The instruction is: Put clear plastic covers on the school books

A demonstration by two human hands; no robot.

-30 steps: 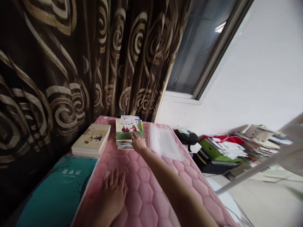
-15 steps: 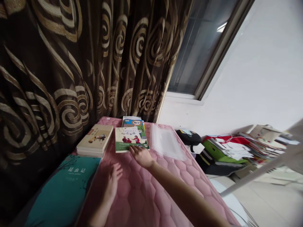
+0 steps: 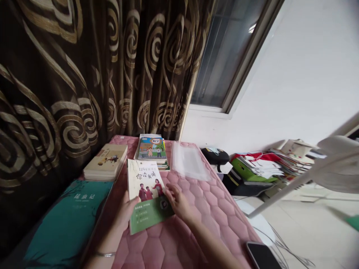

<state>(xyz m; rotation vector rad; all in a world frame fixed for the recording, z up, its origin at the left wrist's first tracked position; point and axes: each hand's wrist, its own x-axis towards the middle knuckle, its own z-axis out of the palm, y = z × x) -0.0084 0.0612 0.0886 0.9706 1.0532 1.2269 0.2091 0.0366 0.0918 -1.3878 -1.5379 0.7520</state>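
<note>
A thin book with a white and green cover (image 3: 146,194) lies on the pink quilted surface (image 3: 202,209) right in front of me. My left hand (image 3: 125,212) grips its left edge, thumb on the cover. My right hand (image 3: 179,203) rests on its right edge with fingers spread on the cover. Behind it sits a small stack of books (image 3: 151,148) topped by a colourful cover. A second stack with a beige cover (image 3: 106,161) lies to the left.
A large teal book (image 3: 67,220) lies at the near left by the dark patterned curtain (image 3: 84,74). Clear plastic sleeves (image 3: 188,163) lie at the back right. A phone (image 3: 260,256) rests at the near right edge. Piled papers and a black bag crowd the floor on the right.
The white and green book has slid off the back stack toward me, drawn by my right hand. My left hand has lifted from the quilt and taken the book's left edge.
</note>
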